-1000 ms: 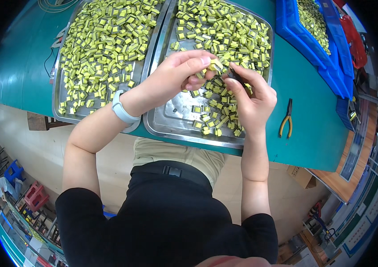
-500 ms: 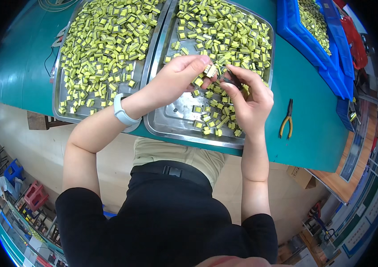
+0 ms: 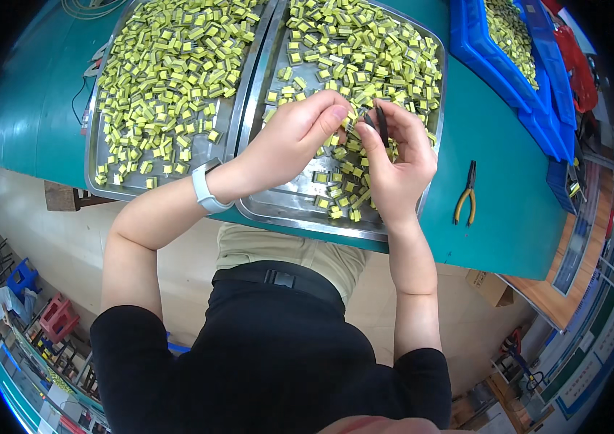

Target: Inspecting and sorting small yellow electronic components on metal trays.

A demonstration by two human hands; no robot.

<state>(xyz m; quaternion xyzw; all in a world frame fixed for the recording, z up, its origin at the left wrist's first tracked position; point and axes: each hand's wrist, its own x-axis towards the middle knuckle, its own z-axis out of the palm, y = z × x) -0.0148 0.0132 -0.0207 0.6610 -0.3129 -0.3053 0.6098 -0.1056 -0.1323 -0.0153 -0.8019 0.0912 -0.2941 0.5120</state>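
Over the right metal tray [image 3: 278,199], both my hands are raised close together. My left hand [image 3: 294,137] pinches a small yellow transformer [image 3: 350,120] with metal pins between thumb and fingers; fingers partly cover it. In my right hand [image 3: 404,163] is a slim black tool [image 3: 381,124], perhaps tweezers, its tip close to the transformer's pins. Whether the tip touches them I cannot tell. Many similar yellow transformers [image 3: 365,58] lie heaped in this tray, mostly beyond and beneath my hands.
The left metal tray [image 3: 97,184] is full of the same yellow parts [image 3: 177,58]. Yellow-handled pliers [image 3: 467,195] lie on the green table [image 3: 499,239] at right. Blue bins [image 3: 495,69], one holding more parts, stand at the far right. A cable [image 3: 90,11] lies far left.
My left hand has turned and shifted slightly right, covering more of the transformer. My right hand has moved slightly up and left, with the black tool now more upright beside the part.
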